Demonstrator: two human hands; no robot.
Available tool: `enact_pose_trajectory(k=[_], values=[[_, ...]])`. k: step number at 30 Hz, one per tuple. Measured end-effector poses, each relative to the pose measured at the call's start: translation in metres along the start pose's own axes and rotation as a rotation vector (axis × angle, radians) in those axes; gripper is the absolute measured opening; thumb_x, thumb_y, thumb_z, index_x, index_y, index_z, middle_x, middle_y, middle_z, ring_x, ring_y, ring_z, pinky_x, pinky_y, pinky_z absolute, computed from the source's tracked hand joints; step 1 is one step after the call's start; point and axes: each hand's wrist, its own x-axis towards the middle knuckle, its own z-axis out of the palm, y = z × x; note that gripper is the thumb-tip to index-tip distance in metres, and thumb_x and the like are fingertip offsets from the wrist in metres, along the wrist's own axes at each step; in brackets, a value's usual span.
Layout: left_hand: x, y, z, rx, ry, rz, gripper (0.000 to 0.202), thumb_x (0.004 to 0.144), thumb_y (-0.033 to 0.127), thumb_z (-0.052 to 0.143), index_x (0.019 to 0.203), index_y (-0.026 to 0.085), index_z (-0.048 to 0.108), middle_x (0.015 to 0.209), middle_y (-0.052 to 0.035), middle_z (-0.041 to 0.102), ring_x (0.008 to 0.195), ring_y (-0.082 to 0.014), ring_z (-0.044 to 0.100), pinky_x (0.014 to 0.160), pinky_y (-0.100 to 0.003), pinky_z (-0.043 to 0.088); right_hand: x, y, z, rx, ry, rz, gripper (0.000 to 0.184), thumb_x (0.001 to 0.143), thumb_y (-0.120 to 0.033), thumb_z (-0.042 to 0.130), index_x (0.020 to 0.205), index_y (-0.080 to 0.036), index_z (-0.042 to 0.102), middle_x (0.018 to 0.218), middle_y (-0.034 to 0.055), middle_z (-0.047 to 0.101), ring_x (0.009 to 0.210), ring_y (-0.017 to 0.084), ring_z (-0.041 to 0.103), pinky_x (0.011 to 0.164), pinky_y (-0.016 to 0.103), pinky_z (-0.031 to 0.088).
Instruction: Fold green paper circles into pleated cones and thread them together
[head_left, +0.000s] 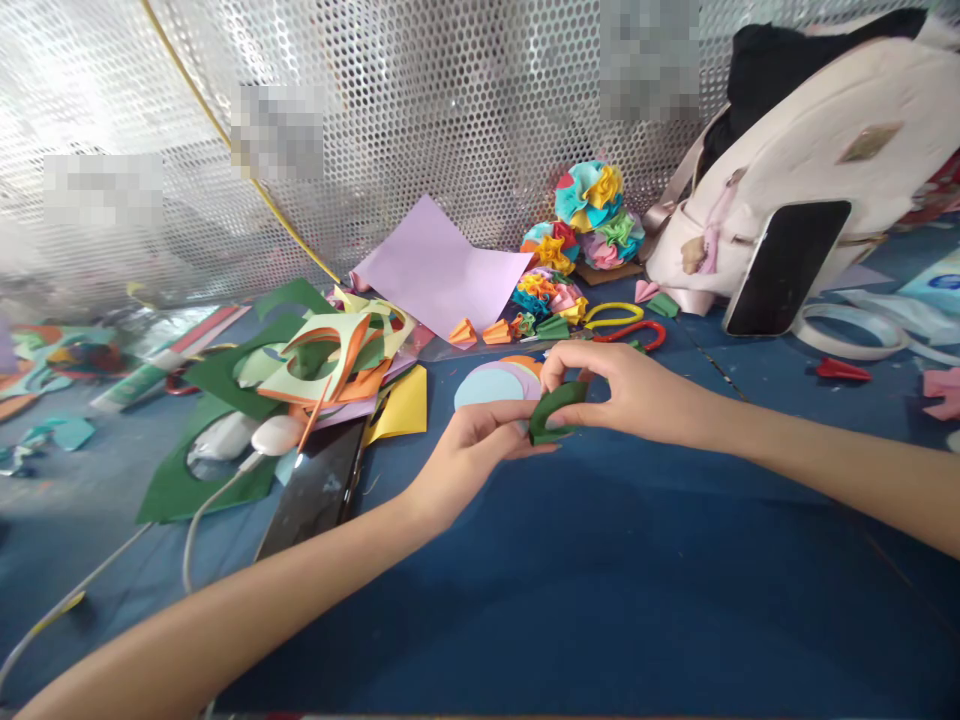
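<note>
A piece of dark green paper (553,408), bent into a curve, is held up over the blue table. My left hand (491,432) pinches its left edge, and my right hand (589,385) grips the upper and right part between thumb and fingers. Just behind my hands lie overlapping paper circles, a light blue circle (487,384) among them, with purple and orange ones partly covered. Beyond these sit small folded orange paper pieces (496,331) and a folded green piece (553,327).
Left are cut paper scraps (247,365), a dark phone (319,485) and a white cable (196,535). Ruffled paper balls (589,196), scissors (615,316) and a purple sheet (442,265) stand at the back. A phone (787,268) leans on a white backpack (810,130), near a tape roll (849,332).
</note>
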Motion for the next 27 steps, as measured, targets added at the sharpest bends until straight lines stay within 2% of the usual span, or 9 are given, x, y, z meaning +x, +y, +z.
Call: enact_pose_trajectory(k=[3, 7, 12, 15, 19, 22, 27], values=[[0.000, 0.000, 0.000, 0.016, -0.010, 0.029, 0.032, 0.088, 0.016, 0.052, 0.113, 0.015, 0.072, 0.113, -0.0073, 0.072, 0.110, -0.0255, 0.066, 0.100, -0.040, 0.051, 0.000, 0.001, 0.000, 0.011, 0.004, -0.014, 0.013, 0.082, -0.023, 0.068, 0.087, -0.021, 0.056, 0.091, -0.0006, 0.059, 0.084, 0.016, 0.056, 0.070, 0.028, 0.044], [0.001, 0.001, 0.001, -0.058, -0.031, 0.051, 0.044, 0.081, 0.007, 0.055, 0.123, 0.015, 0.066, 0.117, -0.0080, 0.071, 0.113, -0.0252, 0.064, 0.106, -0.041, 0.047, 0.001, 0.006, -0.002, 0.013, 0.062, -0.104, 0.012, 0.082, -0.021, 0.069, 0.087, -0.021, 0.058, 0.095, 0.0013, 0.060, 0.090, 0.018, 0.056, 0.077, 0.031, 0.044], [0.002, 0.001, 0.003, -0.031, 0.049, 0.073, 0.045, 0.082, 0.009, 0.063, 0.126, 0.013, 0.063, 0.116, -0.0099, 0.071, 0.111, -0.0236, 0.065, 0.107, -0.039, 0.045, 0.003, 0.010, -0.002, 0.121, 0.114, -0.212, 0.007, 0.084, -0.027, 0.069, 0.085, -0.022, 0.064, 0.096, 0.0037, 0.060, 0.098, 0.021, 0.057, 0.087, 0.036, 0.045], [0.001, -0.001, 0.001, -0.033, 0.131, 0.064, 0.038, 0.082, 0.014, 0.068, 0.120, 0.012, 0.067, 0.107, -0.0096, 0.074, 0.100, -0.0215, 0.070, 0.100, -0.036, 0.050, 0.002, 0.009, 0.002, 0.174, 0.130, -0.204, 0.005, 0.084, -0.028, 0.069, 0.084, -0.023, 0.067, 0.098, 0.0041, 0.059, 0.098, 0.020, 0.058, 0.090, 0.037, 0.046], [0.001, -0.003, -0.002, -0.058, 0.176, 0.051, 0.032, 0.076, 0.019, 0.075, 0.108, 0.013, 0.073, 0.093, -0.0072, 0.077, 0.087, -0.0188, 0.072, 0.089, -0.029, 0.054, 0.000, 0.007, 0.007, 0.216, 0.126, -0.166, 0.006, 0.085, -0.029, 0.068, 0.085, -0.024, 0.068, 0.102, 0.0046, 0.060, 0.102, 0.021, 0.059, 0.092, 0.038, 0.046], [0.002, -0.003, -0.005, -0.048, 0.257, 0.099, 0.024, 0.074, 0.020, 0.077, 0.097, 0.013, 0.075, 0.087, -0.0064, 0.077, 0.080, -0.0173, 0.072, 0.083, -0.028, 0.056, -0.001, 0.009, 0.009, 0.244, 0.103, -0.151, 0.008, 0.086, -0.032, 0.066, 0.086, -0.024, 0.067, 0.108, 0.0064, 0.059, 0.109, 0.024, 0.056, 0.091, 0.039, 0.047], [0.004, 0.001, -0.009, -0.027, 0.394, 0.166, 0.017, 0.071, 0.024, 0.078, 0.081, 0.013, 0.070, 0.080, -0.0024, 0.072, 0.073, -0.0132, 0.067, 0.073, -0.025, 0.055, -0.002, 0.009, 0.010, 0.117, 0.178, -0.155, 0.004, 0.088, -0.028, 0.062, 0.089, -0.024, 0.063, 0.112, 0.0075, 0.057, 0.106, 0.024, 0.056, 0.084, 0.038, 0.048]])
